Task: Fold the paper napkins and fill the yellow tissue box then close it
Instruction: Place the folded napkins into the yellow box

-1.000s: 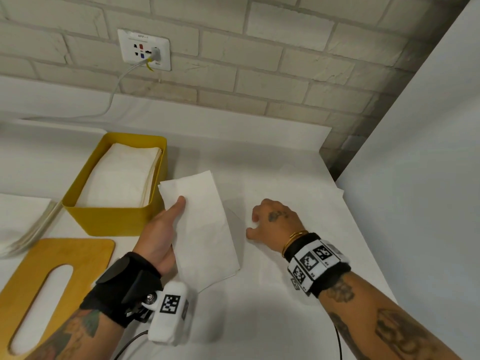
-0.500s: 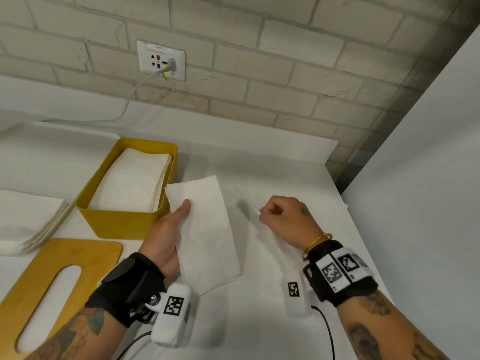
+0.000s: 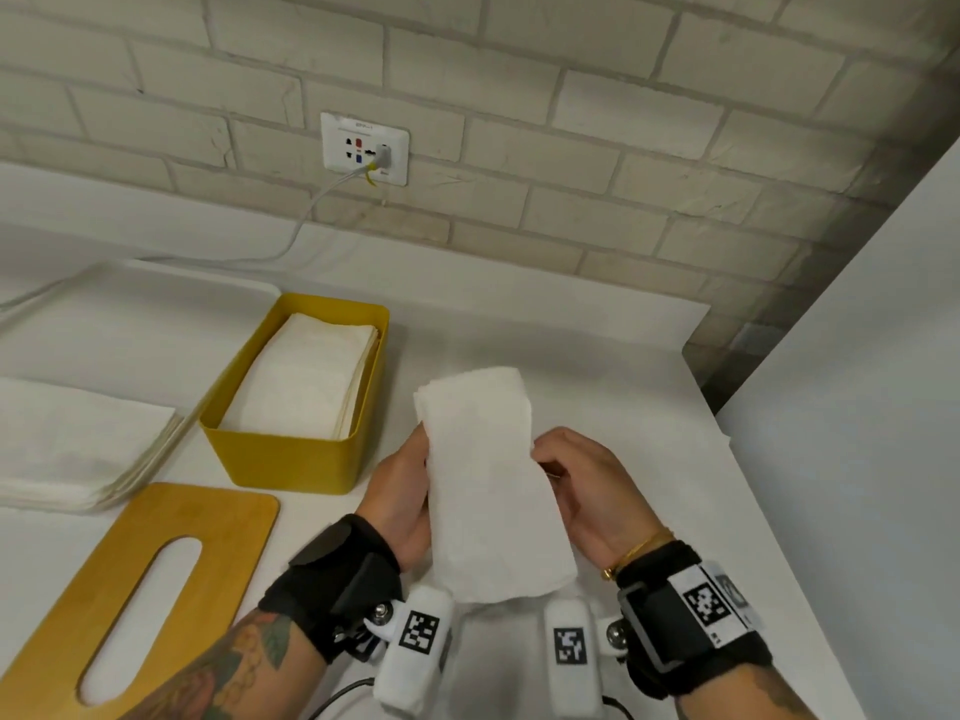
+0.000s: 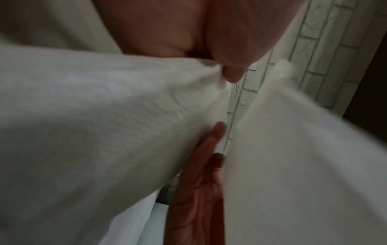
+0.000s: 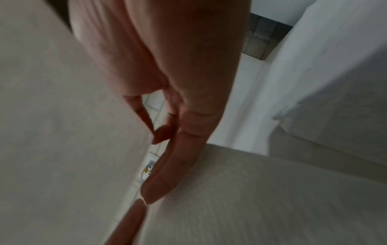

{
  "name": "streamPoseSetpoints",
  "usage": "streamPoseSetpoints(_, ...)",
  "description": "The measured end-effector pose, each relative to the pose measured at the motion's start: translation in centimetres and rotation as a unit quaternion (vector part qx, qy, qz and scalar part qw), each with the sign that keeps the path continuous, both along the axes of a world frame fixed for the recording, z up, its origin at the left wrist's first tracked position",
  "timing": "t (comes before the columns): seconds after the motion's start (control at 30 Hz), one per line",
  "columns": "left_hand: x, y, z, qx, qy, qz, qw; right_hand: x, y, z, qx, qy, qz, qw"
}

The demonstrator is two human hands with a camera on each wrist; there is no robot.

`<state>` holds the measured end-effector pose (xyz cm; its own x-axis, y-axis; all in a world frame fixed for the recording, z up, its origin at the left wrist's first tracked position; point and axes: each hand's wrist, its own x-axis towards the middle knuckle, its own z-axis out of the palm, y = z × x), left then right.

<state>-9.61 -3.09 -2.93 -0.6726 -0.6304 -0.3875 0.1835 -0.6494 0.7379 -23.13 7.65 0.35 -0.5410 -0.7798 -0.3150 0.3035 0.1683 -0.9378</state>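
Note:
A folded white paper napkin (image 3: 488, 485) is held up above the table between both hands. My left hand (image 3: 402, 491) grips its left edge, thumb on top, and my right hand (image 3: 576, 485) grips its right edge. In the left wrist view the napkin (image 4: 94, 124) fills the picture, and in the right wrist view the napkin (image 5: 62, 132) lies against the fingers. The yellow tissue box (image 3: 280, 459) stands open to the left, filled with a stack of folded napkins (image 3: 306, 376). Its wooden lid (image 3: 208, 532) with a slot lies flat in front of it.
A pile of unfolded napkins (image 3: 78, 439) lies at the far left. A wall socket (image 3: 363, 148) with a white cable is on the brick wall behind. A white panel (image 3: 857, 407) bounds the table on the right.
The napkin was lying on the table under my left hand. My right hand came in from the right, and now both hands hold the folded napkin lifted off the table.

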Motion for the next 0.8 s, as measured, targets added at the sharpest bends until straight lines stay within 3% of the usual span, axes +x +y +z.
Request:
streamPoseSetpoints(0.2,-0.1,0.4,-0.1,0.005,-0.017,-0.009,1.0,0.3,0.1,-0.6,0.062,-0.001,-0.001,0.998)
streamPoseSetpoints(0.33,-0.1,0.5,-0.1,0.007,-0.021,-0.024,0.999,0.5,-0.1,-1.6,0.084,0.121,-0.024,0.989)
streamPoseSetpoints(0.6,0.0,0.2,-0.1,0.012,0.046,-0.031,0.998,0.5,-0.3,-2.6,0.098,0.228,-0.018,0.969)
streamPoseSetpoints(0.8,0.0,0.3,-1.3,-0.047,0.003,-0.055,0.997,0.8,-0.4,-3.2,0.11,0.23,-0.014,0.967)
